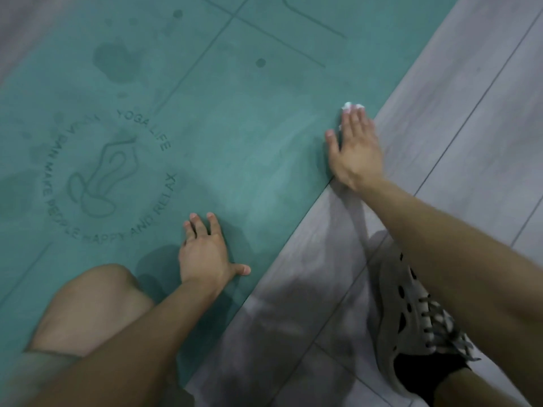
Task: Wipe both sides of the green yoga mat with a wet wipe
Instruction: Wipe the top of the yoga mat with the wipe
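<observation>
Apparently right hand (357,151) presses wipe (349,106), mat (235,113) edge

The green yoga mat (249,127) lies flat under both hands. Its round embossed logo sits left of the left hand (205,254), with dark damp blotches farther beyond. The white wet wipe (351,106), crumpled, peeks out beneath the fingertips of the right hand (355,151), at the mat's edge.
</observation>
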A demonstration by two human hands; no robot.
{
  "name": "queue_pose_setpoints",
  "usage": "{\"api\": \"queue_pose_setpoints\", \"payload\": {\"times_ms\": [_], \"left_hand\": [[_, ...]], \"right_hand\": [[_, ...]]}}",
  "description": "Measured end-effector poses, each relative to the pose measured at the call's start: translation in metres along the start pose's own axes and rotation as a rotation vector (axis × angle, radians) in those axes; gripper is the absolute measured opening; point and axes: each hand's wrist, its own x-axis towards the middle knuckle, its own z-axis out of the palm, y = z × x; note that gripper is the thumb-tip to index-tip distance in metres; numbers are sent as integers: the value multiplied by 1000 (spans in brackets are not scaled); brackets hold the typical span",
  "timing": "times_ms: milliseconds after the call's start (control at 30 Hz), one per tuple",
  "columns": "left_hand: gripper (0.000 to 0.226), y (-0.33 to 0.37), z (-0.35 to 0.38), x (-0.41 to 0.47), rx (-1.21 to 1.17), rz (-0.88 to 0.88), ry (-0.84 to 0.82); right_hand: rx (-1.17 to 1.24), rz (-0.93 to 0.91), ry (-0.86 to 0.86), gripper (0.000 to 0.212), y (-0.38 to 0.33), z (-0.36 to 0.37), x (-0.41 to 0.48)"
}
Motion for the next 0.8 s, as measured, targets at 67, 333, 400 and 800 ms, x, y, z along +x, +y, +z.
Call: {"api": "queue_pose_setpoints", "payload": {"times_ms": [67,333,400,800], "left_hand": [[161,-1,0,1,-11,-4,-3],[162,0,3,2,26,-2,8],[162,1,2,2,26,8,7],[160,2,1,0,26,13,5]], "right_hand": [[-4,-246,-69,81,-31,19,-36],[-22,-468,-49,70,-7,19,-39],[-27,-38,13,78,17,-1,-14],[-68,-358,-89,68,14,7,-33]]}}
